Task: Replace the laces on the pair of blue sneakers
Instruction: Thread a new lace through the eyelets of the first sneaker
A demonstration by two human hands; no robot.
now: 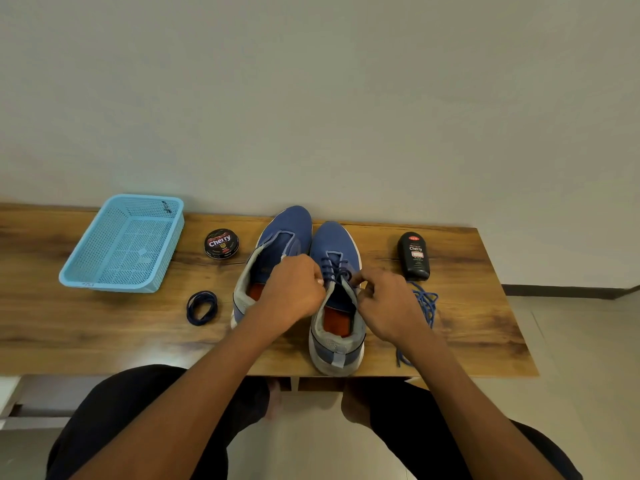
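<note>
Pinching the dark lace (335,270) ends with curled fingers, both hands, left hand (292,292) and right hand (389,304), apparently thread the right sneaker (337,299), toe pointing away for reach.

Bare tabletop (104,327) beside coiled lace (202,307)

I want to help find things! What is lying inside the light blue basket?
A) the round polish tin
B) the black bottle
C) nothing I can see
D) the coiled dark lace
C: the blue basket shows only its bare mesh floor; tin, lace and bottle lie on the table outside it.
</note>
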